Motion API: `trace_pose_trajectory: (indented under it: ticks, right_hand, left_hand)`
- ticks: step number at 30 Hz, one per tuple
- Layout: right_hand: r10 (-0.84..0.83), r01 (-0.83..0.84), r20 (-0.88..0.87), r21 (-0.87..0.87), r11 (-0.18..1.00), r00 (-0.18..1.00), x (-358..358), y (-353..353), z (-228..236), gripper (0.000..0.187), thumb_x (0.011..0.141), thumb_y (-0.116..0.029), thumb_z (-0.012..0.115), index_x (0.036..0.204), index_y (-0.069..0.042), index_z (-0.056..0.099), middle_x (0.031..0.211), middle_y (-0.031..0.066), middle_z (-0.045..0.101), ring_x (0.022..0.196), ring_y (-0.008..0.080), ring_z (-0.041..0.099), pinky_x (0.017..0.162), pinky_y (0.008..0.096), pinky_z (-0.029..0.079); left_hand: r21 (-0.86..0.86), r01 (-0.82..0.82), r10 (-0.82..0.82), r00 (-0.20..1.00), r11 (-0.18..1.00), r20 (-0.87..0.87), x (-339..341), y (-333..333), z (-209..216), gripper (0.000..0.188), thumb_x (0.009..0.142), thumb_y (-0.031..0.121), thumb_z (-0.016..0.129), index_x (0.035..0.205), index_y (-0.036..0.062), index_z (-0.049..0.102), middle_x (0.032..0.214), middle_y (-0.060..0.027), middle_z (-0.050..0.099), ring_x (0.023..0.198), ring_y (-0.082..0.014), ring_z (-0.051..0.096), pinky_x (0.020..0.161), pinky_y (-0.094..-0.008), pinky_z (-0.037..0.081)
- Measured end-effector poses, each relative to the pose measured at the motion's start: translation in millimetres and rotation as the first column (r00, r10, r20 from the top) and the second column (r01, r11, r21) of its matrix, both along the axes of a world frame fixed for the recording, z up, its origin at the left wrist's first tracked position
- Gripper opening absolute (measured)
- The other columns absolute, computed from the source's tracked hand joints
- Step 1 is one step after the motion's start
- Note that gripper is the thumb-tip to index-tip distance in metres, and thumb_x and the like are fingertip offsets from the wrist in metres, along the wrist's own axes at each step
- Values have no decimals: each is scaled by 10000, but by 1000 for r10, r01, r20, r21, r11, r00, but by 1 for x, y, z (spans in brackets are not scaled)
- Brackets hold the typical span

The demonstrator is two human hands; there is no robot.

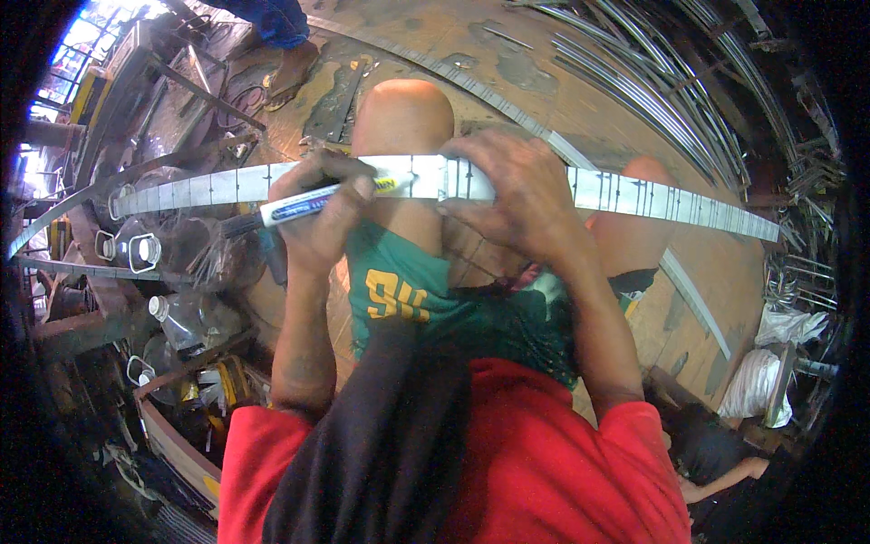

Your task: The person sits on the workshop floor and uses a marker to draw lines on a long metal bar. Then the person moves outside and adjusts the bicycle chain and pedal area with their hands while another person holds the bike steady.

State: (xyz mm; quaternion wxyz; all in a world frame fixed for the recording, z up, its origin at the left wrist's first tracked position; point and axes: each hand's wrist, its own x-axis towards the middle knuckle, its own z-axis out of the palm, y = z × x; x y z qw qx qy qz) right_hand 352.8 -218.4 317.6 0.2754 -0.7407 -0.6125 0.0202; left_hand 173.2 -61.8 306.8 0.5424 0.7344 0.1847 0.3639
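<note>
A long pale flat strip point(689, 207) with dark cross marks runs from side to side over my bare knees. In my left hand point(322, 213) is a white marker pen point(299, 205), its dark end pointing left and its other end over the strip's middle. The fingers of that hand are closed round the pen and lie against the strip. My right hand point(526, 195) grips the strip just right of its middle, thumb below and fingers above. Under those fingers a short marked section point(469, 179) has an edge showing; whether it is a separate piece I cannot tell.
Another marked strip point(435, 68) lies diagonally on the brown floor. Thin metal rods point(625, 91) are heaped at the far right. Clear plastic bottles point(186, 322) stand at left, near a box of odds and ends point(177, 435). Another person's foot point(292, 74) is at far left.
</note>
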Motion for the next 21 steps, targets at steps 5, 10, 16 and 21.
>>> trace_pose_trajectory:
  ticks: [5,10,16,21]
  right_hand:
    - [-32,29,41,72,997,999,-19,18,0,478,694,-309,830,1113,-140,674,1097,88,613,1002,329,612,827,434,485]
    - [-50,50,-8,38,998,999,-24,24,1,476,679,-307,840,1093,-132,683,1089,94,613,1001,331,609,838,442,489]
    - [-44,44,-31,-9,999,999,-22,20,2,474,682,-303,840,1094,-132,681,1053,96,619,949,329,614,820,444,492]
    - [-40,39,-42,-15,999,998,-20,17,1,451,695,-299,833,1082,-126,680,978,97,629,880,322,626,745,429,505]
  left_hand:
    - [-91,-106,112,992,990,62,-10,9,0,203,834,151,690,864,-49,680,729,-91,658,621,-129,609,587,-250,470]
    - [-50,-125,126,992,991,20,-17,13,0,207,836,153,696,863,-51,679,722,-91,655,626,-129,607,596,-257,472]
    - [-23,-98,99,995,995,21,-16,14,-4,190,827,140,698,855,-47,681,724,-84,653,647,-126,603,609,-261,468]
    - [-64,-83,84,996,994,9,-16,13,-5,181,811,134,701,862,-40,688,736,-75,655,665,-121,593,625,-258,460]
